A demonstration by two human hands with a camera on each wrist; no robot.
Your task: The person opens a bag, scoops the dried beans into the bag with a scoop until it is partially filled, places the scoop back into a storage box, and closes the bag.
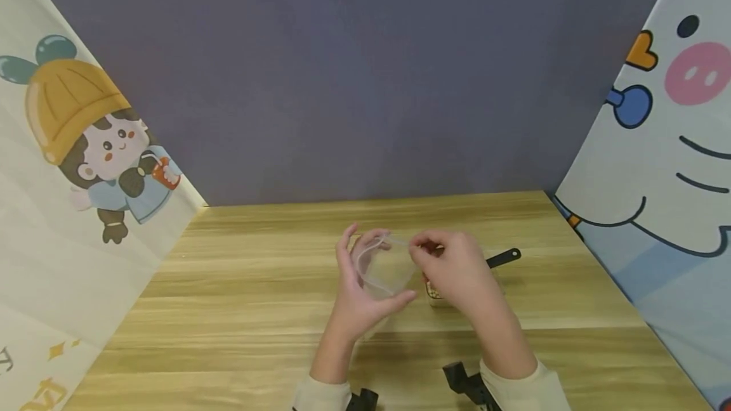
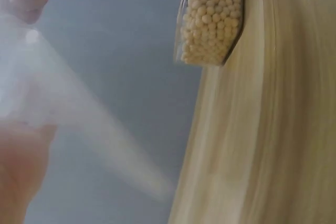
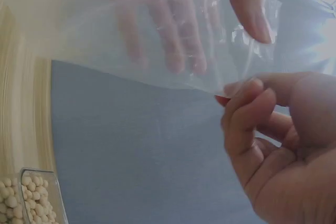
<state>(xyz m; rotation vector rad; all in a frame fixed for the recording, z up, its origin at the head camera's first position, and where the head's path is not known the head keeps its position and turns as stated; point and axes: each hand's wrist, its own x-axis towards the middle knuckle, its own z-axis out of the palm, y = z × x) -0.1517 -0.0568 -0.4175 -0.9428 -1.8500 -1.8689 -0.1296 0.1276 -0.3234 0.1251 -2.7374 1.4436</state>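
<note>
Above the wooden table (image 1: pixel 240 309), my left hand (image 1: pixel 365 290) cradles a clear plastic bag (image 1: pixel 388 268); my right hand (image 1: pixel 451 268) pinches its rim, spreading the mouth.

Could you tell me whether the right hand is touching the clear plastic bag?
Touching. The right wrist view shows the right hand pinching the edge of the clear plastic bag between thumb and fingertips, with no gap visible.
</note>
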